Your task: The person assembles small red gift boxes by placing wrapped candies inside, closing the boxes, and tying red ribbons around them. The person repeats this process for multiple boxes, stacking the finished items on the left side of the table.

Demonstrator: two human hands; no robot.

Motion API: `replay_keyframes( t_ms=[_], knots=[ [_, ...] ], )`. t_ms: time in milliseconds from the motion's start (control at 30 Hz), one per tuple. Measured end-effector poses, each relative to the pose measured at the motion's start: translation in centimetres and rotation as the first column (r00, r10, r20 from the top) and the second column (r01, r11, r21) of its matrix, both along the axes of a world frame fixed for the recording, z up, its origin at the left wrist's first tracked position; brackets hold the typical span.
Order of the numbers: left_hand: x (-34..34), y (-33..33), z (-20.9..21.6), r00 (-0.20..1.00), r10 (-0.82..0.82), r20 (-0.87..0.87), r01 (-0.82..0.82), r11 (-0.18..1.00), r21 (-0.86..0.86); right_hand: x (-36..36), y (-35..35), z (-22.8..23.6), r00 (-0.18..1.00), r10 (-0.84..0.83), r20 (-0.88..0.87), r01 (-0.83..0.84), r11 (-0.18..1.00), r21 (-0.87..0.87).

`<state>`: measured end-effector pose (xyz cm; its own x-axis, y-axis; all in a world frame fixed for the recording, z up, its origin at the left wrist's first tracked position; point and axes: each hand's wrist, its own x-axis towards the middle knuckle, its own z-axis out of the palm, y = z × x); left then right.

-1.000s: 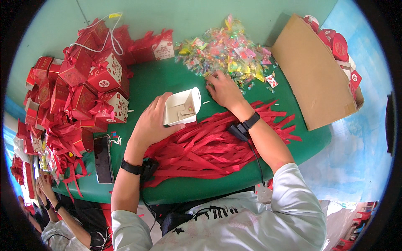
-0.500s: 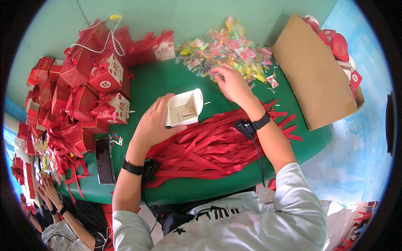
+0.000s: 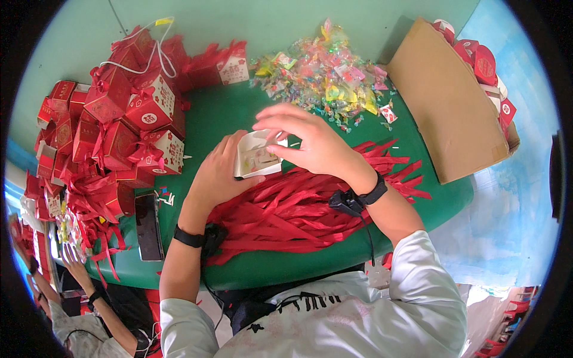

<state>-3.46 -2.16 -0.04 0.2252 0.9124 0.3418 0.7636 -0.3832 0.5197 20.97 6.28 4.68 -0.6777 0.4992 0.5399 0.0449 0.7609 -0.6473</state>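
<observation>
My left hand [image 3: 216, 170] is wrapped round the left side of a small white open carton box [image 3: 241, 160], holding it above the green table with its opening facing up. Small wrapped pieces lie inside, partly hidden. Over the box's opening hovers my right hand [image 3: 307, 143], thumb and fingers apart, with nothing visible between them. Below both hands a bundle of red ribbons [image 3: 292, 215] spreads across the table. Beyond them is a heap of colourful wrapped candies [image 3: 328, 71].
Red gift boxes [image 3: 110, 143] are piled at the left. A black phone-like slab [image 3: 149, 230] lies near them beside small white sticks. A cardboard box [image 3: 450, 113] holding red and white cartons stands at the right. Another person's hand [image 3: 74, 265] shows at the lower left.
My right hand has come from the candy heap to above the white box. More small pieces now show inside it. My left hand keeps its place. The other person's hands have shifted.
</observation>
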Motion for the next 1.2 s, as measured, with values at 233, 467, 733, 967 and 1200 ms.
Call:
replay_keyframes(
  t_ms=[233, 467, 733, 967, 1200],
  knots=[
    [0.1, -0.2, 0.5, 1.0, 0.014, -0.014, -0.015, 0.997, -0.073, 3.5, 7.1, -2.0, 0.927, -0.375, 0.002, 0.375, 0.927, -0.026],
    [0.1, 0.1, 0.5, 1.0, 0.015, -0.017, -0.017, 0.992, -0.122, 6.6, 12.0, -9.3, 0.801, -0.552, 0.233, 0.46, 0.815, 0.352],
    [-0.1, -0.1, 0.4, 0.999, 0.032, -0.032, -0.035, 0.992, -0.122, 6.0, 11.1, -8.5, 0.71, -0.565, 0.42, 0.377, 0.809, 0.452],
    [-0.1, 0.0, 0.3, 0.999, 0.026, -0.024, -0.028, 0.993, -0.116, 5.9, 10.9, -8.9, 0.703, -0.63, 0.329, 0.412, 0.739, 0.533],
    [-0.1, 0.0, 0.3, 0.999, 0.023, -0.027, -0.026, 0.993, -0.116, 6.0, 10.1, -8.2, 0.634, -0.627, 0.453, 0.35, 0.755, 0.555]
  ],
)
